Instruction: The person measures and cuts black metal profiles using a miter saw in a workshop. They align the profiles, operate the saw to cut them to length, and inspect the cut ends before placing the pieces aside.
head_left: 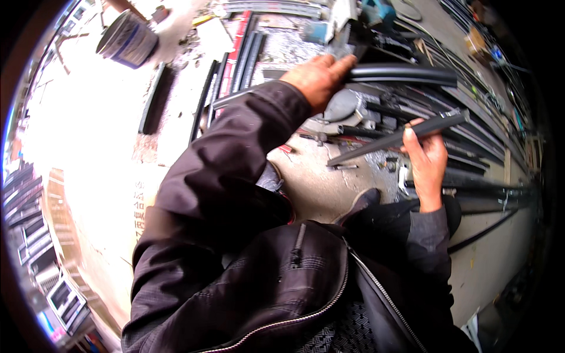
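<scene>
My left hand [318,81] reaches forward, its fingers bent and closed over a long dark metal profile [406,75] that sticks out to the right. Blur and the hand itself hide its exact grip. Close beyond the fingers stands a machine with a grey metal guard [343,26] and teal parts, seemingly a cutting saw. On the right, my right hand [428,156] is wrapped round a shorter dark metal bar [388,140], thumb on top. This bar is held tilted above the floor, its left end lower and nearer to me.
Many dark metal profiles [471,126] lie stacked along the right. More bars [238,59] and a red strip lie ahead on the left, with a single short bar [153,99] apart from them. A white bucket [128,40] stands far left. My shoes [366,201] are below.
</scene>
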